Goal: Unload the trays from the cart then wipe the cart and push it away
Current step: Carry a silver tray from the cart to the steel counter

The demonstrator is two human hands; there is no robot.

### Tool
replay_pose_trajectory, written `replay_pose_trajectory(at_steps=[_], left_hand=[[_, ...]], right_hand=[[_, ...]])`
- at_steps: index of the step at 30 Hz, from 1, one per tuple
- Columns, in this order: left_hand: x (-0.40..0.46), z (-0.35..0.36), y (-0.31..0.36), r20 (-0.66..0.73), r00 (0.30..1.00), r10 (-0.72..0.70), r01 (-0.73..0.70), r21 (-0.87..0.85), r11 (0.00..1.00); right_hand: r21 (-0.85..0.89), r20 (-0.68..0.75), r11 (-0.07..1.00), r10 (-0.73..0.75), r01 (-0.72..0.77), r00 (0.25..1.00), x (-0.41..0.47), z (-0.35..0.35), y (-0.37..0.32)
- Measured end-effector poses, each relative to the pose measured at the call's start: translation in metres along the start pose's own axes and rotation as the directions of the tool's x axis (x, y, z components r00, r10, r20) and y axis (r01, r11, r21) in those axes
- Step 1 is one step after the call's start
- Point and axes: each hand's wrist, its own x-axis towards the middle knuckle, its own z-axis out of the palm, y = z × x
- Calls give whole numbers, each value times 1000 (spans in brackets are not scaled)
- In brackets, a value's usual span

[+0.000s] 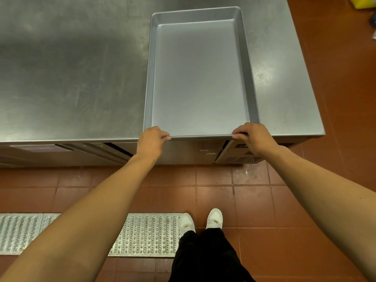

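A rectangular grey metal tray [200, 74] lies flat on the right part of a stainless steel counter [71, 68], its near short rim level with the counter's front edge. My left hand [151, 139] grips the tray's near left corner, fingers curled over the rim. My right hand [253, 137] grips the near right corner the same way. The tray holds nothing. No cart is in view.
Under the counter top are steel cabinet fronts with a vent panel [240, 155]. The floor is red-brown tile, with a perforated metal drain grate [142, 235] by my white shoes [201, 220]. A yellow object [364, 1] lies at the top right.
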Motion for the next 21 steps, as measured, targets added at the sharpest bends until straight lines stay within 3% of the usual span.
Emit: replay_pose_trajectory(at_steps=[10,14,21], left_hand=[[-1,3,-3,13,1000,16,-16,-21,1000],[-6,0,-3,7,996,88,-88,-1,996],[-9,-32,5,-33,993,117,-119,-49,992]], right_hand=[[-8,36,999,33,-32,999,-2,-3,-2],[-12,80,996,89,-89,993,-3,-5,-4],[11,4,996,90,-90,996,-11,-32,-24]])
